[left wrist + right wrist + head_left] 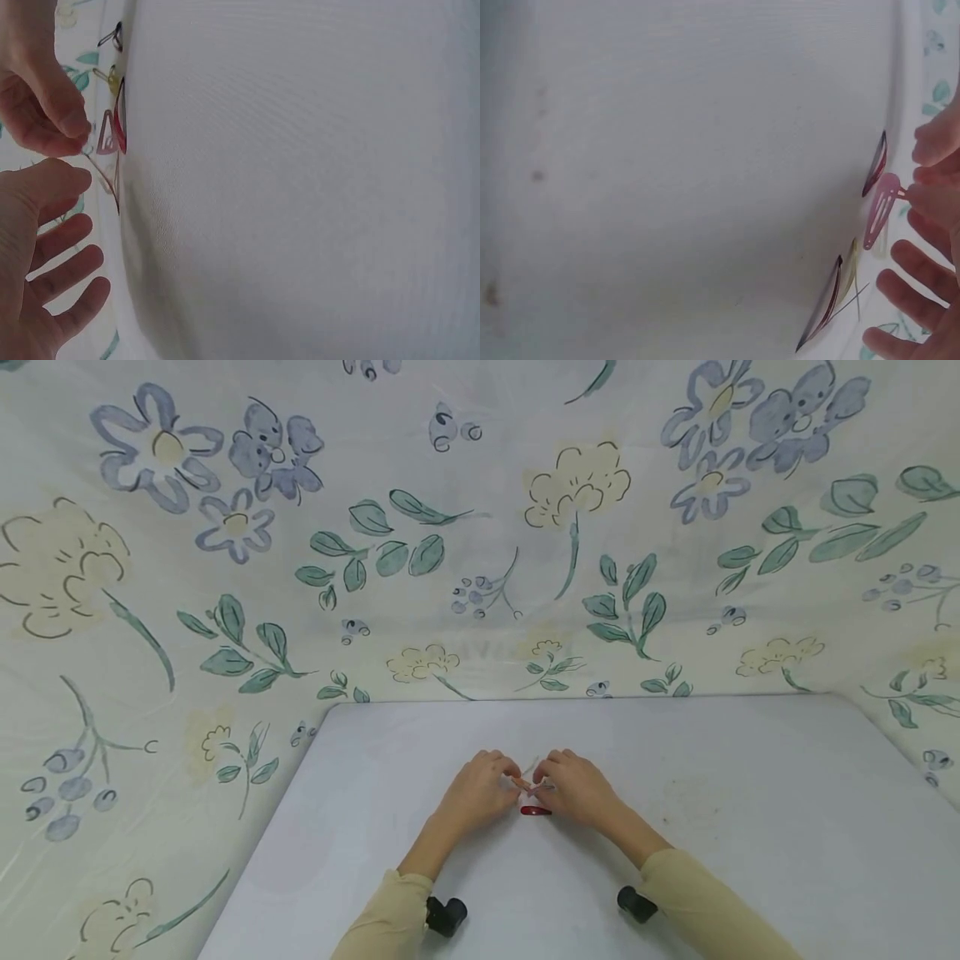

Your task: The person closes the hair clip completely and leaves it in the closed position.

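Both hands meet over the white table. My right hand (922,255) pinches a thin part of a pink snap hair clip (881,214) between thumb and finger. My left hand (52,247) is close beside the clip, fingers spread; whether its thumb tip touches the clip cannot be made out. In the head view, the left hand (483,785) and right hand (577,785) nearly touch over a small pinkish piece. A red hair clip (536,811) lies just in front of them. Yellow (847,270) and dark red (825,307) clips lie nearby.
Black wrist cameras (446,917) sit by the sleeves at the front. A floral sheet (480,527) hangs behind the table (337,827) and along its sides. Small brownish marks (690,797) dot the right part of the table.
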A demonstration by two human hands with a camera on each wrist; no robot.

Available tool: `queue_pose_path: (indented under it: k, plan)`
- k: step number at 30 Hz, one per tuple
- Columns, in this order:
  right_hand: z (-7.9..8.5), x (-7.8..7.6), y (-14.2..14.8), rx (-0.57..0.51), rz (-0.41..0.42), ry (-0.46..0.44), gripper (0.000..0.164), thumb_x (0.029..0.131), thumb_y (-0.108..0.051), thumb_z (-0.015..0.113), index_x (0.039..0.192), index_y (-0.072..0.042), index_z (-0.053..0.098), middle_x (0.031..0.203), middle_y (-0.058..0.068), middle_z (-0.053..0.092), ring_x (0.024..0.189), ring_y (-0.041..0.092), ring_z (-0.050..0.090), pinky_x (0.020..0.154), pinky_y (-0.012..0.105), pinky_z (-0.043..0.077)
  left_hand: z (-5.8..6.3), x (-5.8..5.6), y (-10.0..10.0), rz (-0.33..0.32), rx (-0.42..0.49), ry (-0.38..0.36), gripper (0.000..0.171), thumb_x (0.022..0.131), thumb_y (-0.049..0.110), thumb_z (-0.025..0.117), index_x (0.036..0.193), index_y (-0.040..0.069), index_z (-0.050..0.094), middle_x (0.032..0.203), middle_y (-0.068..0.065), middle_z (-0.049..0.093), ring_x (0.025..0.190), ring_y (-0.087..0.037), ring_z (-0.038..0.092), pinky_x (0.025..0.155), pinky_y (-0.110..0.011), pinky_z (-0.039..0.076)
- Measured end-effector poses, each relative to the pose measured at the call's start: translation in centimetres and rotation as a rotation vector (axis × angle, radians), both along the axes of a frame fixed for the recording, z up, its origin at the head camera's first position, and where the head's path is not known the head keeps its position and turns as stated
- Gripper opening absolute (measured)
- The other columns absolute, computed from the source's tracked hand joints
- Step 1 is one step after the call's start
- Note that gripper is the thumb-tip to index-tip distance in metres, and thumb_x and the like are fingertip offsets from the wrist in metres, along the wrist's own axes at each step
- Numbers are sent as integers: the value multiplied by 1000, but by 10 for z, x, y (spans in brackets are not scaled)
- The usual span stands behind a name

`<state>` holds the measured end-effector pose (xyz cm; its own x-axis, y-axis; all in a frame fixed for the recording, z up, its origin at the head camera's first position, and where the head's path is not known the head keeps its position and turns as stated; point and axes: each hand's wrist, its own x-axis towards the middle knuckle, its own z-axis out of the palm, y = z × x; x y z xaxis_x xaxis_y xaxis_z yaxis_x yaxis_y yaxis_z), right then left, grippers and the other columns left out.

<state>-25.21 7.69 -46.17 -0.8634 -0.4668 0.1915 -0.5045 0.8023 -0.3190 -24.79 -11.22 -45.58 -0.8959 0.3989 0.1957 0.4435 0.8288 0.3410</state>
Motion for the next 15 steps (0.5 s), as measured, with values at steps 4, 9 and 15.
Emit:
queue_pose_path:
  k: [4, 9, 15]
  plan:
    - [3, -3, -5, -14, -14, -25, 15, 85, -23, 77, 96, -14, 72, 99, 1, 65, 95, 19, 59, 83, 37, 53, 0, -4, -2, 22, 16, -30, 22, 84, 17, 75, 104, 10, 72, 103, -3, 68, 99, -21, 60, 86, -38, 51]
    - [4, -5, -9, -75, -48, -93, 19, 86, -24, 77, 101, -14, 71, 100, 1, 65, 98, 21, 60, 83, 39, 53, 0, -8, -4, 44, 147, -102, 24, 88, 17, 73, 110, 9, 70, 107, -4, 67, 100, -21, 59, 85, -37, 51]
    - [1, -7, -15, -172, -106, -181, 23, 88, -27, 74, 105, -12, 70, 101, 1, 65, 100, 21, 61, 86, 41, 53, -5, -13, -8, 60, 315, -191, 27, 87, 16, 74, 112, 9, 68, 110, -4, 67, 103, -22, 59, 88, -39, 50]
